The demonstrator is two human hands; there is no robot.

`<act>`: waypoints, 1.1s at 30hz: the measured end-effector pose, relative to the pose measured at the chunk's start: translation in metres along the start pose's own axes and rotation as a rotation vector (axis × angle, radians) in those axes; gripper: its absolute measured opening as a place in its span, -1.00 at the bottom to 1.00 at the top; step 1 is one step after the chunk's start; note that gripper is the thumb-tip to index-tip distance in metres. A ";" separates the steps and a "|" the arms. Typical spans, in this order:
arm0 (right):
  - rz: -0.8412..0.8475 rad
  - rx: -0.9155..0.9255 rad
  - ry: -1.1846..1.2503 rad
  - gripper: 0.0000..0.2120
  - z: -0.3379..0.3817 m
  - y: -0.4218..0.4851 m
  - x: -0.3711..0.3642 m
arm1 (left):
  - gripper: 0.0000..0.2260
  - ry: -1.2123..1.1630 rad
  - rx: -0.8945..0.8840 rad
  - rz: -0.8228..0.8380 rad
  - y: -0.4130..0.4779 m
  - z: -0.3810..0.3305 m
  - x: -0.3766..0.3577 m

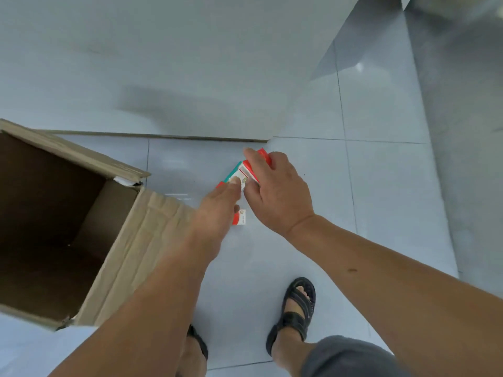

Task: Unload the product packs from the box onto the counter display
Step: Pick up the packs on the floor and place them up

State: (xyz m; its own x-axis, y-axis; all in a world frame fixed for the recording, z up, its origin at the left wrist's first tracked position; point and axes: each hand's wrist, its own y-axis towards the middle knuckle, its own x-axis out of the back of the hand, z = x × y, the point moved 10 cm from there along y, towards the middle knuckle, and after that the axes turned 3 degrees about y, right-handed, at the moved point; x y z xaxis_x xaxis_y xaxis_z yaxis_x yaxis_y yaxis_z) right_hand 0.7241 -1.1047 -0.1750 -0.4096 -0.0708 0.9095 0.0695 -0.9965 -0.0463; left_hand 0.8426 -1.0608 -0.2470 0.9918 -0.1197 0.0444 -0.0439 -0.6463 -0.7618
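An open cardboard box [130,232] stands on the floor at the left, its inside dark and showing no packs. My right hand [275,191] grips red, white and teal product packs [245,170] from above, low over the tiled floor. My left hand [217,210] reaches in from the left, its fingertips touching the same packs' lower end. Another small red and white pack [240,217] shows just below, partly hidden by my left hand; I cannot tell whether it lies on the floor or is held.
The pale base of a counter or wall [163,77] rises behind the hands, with a dark edge [163,136] at floor level. Grey floor tiles [381,186] extend to the right. My feet in black sandals [296,308] stand near the bottom.
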 end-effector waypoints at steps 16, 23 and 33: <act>0.073 0.033 -0.109 -0.54 0.176 -0.011 0.277 | -0.75 -0.081 -0.131 -0.132 -0.238 -0.216 0.106; -0.289 0.460 -0.195 -0.57 0.326 0.013 0.457 | -0.68 -0.141 -0.238 -0.245 -0.334 -0.340 0.177; -0.433 0.772 -0.135 -0.58 0.473 0.031 0.580 | -0.75 -0.278 -0.369 -0.361 -0.425 -0.416 0.225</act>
State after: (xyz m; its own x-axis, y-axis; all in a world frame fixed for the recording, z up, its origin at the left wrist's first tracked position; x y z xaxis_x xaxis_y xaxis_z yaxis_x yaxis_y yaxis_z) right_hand 0.9188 -1.1559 0.5463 -0.4351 0.3593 0.8256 0.5462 -0.6237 0.5592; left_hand 1.0344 -1.1268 0.3552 0.9438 0.3267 0.0503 0.3131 -0.8350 -0.4525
